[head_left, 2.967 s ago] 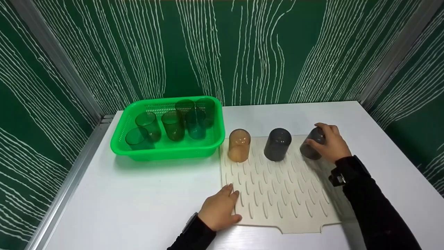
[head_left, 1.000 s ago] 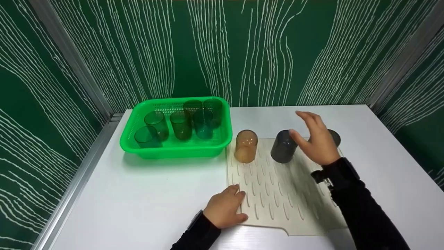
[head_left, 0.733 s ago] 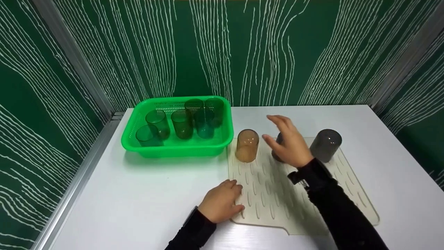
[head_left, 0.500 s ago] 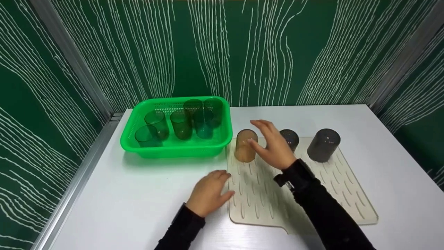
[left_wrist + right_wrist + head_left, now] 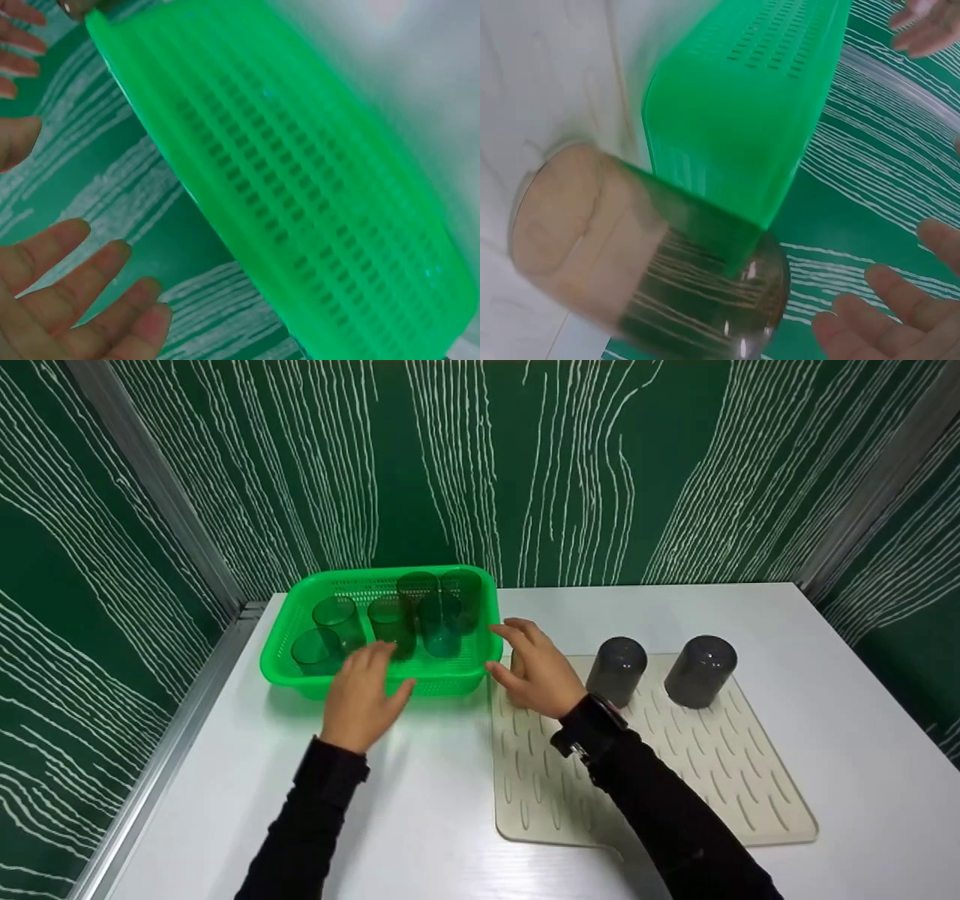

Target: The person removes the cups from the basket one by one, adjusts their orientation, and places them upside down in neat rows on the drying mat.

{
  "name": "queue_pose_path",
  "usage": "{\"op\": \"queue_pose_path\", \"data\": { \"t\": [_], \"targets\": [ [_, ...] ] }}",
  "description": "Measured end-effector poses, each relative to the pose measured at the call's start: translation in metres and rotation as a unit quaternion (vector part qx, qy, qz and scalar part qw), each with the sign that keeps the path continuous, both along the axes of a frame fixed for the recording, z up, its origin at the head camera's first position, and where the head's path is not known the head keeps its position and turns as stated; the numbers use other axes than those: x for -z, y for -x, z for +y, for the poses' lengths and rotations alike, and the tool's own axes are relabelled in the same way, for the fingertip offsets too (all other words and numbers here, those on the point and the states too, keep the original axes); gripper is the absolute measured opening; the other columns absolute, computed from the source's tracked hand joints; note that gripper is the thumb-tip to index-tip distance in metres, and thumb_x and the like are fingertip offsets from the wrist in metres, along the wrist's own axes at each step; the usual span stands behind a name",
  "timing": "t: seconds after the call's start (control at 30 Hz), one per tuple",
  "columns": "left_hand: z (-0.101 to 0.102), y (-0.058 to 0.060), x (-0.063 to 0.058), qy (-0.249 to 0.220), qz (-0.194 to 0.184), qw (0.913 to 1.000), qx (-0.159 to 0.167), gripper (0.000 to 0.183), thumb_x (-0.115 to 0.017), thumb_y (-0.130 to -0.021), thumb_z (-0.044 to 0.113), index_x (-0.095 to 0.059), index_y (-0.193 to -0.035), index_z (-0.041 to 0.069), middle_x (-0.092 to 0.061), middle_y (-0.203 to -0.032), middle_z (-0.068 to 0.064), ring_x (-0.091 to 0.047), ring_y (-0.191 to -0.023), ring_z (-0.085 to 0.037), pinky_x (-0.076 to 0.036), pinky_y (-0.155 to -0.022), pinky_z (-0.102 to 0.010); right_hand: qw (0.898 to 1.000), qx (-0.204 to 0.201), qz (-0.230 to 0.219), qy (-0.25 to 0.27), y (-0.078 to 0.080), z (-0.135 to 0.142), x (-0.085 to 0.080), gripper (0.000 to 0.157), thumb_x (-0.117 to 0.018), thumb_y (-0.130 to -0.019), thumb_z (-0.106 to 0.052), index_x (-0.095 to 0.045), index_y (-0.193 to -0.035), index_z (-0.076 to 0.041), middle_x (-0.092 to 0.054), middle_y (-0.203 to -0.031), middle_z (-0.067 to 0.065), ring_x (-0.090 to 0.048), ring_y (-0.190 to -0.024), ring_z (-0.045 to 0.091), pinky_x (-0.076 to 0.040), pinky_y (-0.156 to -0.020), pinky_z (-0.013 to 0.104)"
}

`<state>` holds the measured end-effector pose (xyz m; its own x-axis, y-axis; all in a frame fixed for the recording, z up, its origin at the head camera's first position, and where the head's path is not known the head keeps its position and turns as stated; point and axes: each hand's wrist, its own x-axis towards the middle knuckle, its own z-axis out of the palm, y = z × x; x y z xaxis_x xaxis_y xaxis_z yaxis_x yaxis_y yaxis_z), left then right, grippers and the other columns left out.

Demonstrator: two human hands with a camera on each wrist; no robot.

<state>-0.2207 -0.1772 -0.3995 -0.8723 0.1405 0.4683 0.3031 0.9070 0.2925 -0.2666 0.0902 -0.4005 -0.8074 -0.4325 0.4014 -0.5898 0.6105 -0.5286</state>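
Note:
My left hand (image 5: 364, 701) is over the front rim of a green plastic basket (image 5: 300, 681), fingers spread and holding nothing. Several tinted drinking glasses stand in the basket, among them a teal glass (image 5: 440, 637) and a brown glass (image 5: 390, 619). My right hand (image 5: 541, 675) reaches toward the basket's right end, its fingers loosely extended. It hides most of an upside-down amber glass (image 5: 630, 247), which the right wrist view shows on the mat beside the basket. In the left wrist view the fingers (image 5: 94, 285) are apart from the basket's perforated side.
Two upside-down dark grey glasses, a middle one (image 5: 619, 671) and a right one (image 5: 701, 671), stand along the back of a beige ridged drying mat (image 5: 720, 780). The white table (image 5: 420, 825) is bounded by green walls (image 5: 570, 495) with white lines.
My right hand has let go of the right-hand grey glass and moved left past the others to the basket. My left hand has left the mat's edge and moved up-left over the basket's front rim.

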Motion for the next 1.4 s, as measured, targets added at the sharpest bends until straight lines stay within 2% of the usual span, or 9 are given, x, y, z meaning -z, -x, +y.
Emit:
{"op": "queue_pose_path", "data": {
  "t": [0.1,0.17,0.27,0.53,0.67,0.87,0.97,1.13,1.4],
  "targets": [
    [-0.015,0.010,-0.007,-0.003,0.005,0.9996,-0.026,0.057,-0.069,-0.091,0.030,-0.052,-0.135,-0.002,-0.055,-0.136,-0.023,-0.049,-0.130,-0.039,-0.039,-0.111,-0.050,0.999,0.006,0.021,-0.027,0.003,-0.010,0.002,0.050,-0.060,-0.098,-0.035,-0.050,-0.142,-0.014,-0.044,-0.147,0.018,-0.064,-0.105,0.033,-0.040,-0.109,0.052],
    [-0.023,0.016,-0.011,-0.008,0.002,0.9991,-0.041,0.057,-0.069,-0.092,0.029,-0.051,-0.135,-0.003,-0.054,-0.136,-0.024,-0.048,-0.130,-0.040,-0.038,-0.111,-0.050,0.999,0.008,0.032,-0.041,0.004,-0.016,0.005,0.047,-0.059,-0.098,-0.035,-0.054,-0.139,-0.014,-0.046,-0.146,0.019,-0.065,-0.101,0.034,-0.041,-0.106,0.053],
    [-0.035,0.025,-0.015,-0.015,-0.019,0.9977,-0.063,0.057,-0.067,-0.093,0.029,-0.050,-0.136,-0.005,-0.052,-0.138,-0.026,-0.046,-0.131,-0.042,-0.037,-0.111,-0.051,0.996,0.012,0.053,-0.068,0.006,-0.023,0.012,0.043,-0.059,-0.098,-0.037,-0.058,-0.135,-0.014,-0.049,-0.143,0.019,-0.059,-0.118,0.035,-0.044,-0.104,0.050],
    [-0.055,0.044,-0.010,-0.019,-0.091,0.9900,-0.106,0.058,-0.066,-0.094,0.023,-0.046,-0.139,-0.008,-0.050,-0.138,-0.031,-0.045,-0.131,-0.045,-0.037,-0.110,-0.053,0.993,0.001,0.045,-0.105,0.010,-0.036,0.028,0.035,-0.064,-0.095,-0.034,-0.067,-0.124,-0.014,-0.057,-0.134,0.017,-0.056,-0.124,0.032,-0.048,-0.103,0.043],
    [-0.060,0.048,-0.007,-0.011,-0.114,0.9862,-0.119,0.056,-0.066,-0.093,0.019,-0.047,-0.137,-0.009,-0.057,-0.129,-0.032,-0.052,-0.123,-0.046,-0.043,-0.104,-0.055,0.992,0.003,0.049,-0.113,0.011,-0.039,0.033,0.030,-0.064,-0.095,-0.032,-0.069,-0.121,-0.016,-0.061,-0.129,0.014,-0.058,-0.121,0.030,-0.049,-0.101,0.041],
    [-0.064,0.048,-0.002,0.013,-0.142,0.9802,-0.138,0.047,-0.063,-0.095,0.017,-0.052,-0.134,-0.007,-0.066,-0.112,-0.031,-0.065,-0.099,-0.045,-0.053,-0.081,-0.057,0.994,-0.003,0.052,-0.094,0.012,-0.041,0.036,0.024,-0.066,-0.095,-0.022,-0.071,-0.117,-0.014,-0.063,-0.122,0.013,-0.059,-0.117,0.030,-0.050,-0.098,0.040],
    [-0.065,0.049,0.001,0.024,-0.148,0.9778,-0.146,0.042,-0.061,-0.096,0.015,-0.054,-0.132,-0.006,-0.067,-0.109,-0.031,-0.067,-0.092,-0.045,-0.054,-0.075,-0.058,0.995,-0.009,0.052,-0.089,0.012,-0.041,0.038,0.023,-0.065,-0.095,-0.019,-0.071,-0.116,-0.013,-0.066,-0.118,0.011,-0.058,-0.120,0.031,-0.047,-0.103,0.040],
    [-0.067,0.050,0.004,0.033,-0.134,0.9778,-0.157,0.029,-0.059,-0.095,0.008,-0.063,-0.122,-0.003,-0.068,-0.106,-0.030,-0.067,-0.091,-0.046,-0.054,-0.075,-0.059,0.994,-0.009,0.057,-0.091,0.013,-0.041,0.040,0.023,-0.063,-0.096,-0.020,-0.070,-0.117,-0.014,-0.070,-0.114,0.008,-0.054,-0.127,0.032,-0.037,-0.115,0.040],
    [-0.072,0.050,0.009,0.028,-0.116,0.9791,-0.164,0.022,-0.059,-0.095,0.007,-0.065,-0.114,-0.003,-0.068,-0.102,-0.031,-0.066,-0.089,-0.048,-0.053,-0.075,-0.061,0.994,-0.011,0.064,-0.088,0.013,-0.041,0.041,0.022,-0.063,-0.096,-0.020,-0.070,-0.116,-0.014,-0.070,-0.110,0.008,-0.057,-0.120,0.030,-0.040,-0.112,0.038]
  ]
}}
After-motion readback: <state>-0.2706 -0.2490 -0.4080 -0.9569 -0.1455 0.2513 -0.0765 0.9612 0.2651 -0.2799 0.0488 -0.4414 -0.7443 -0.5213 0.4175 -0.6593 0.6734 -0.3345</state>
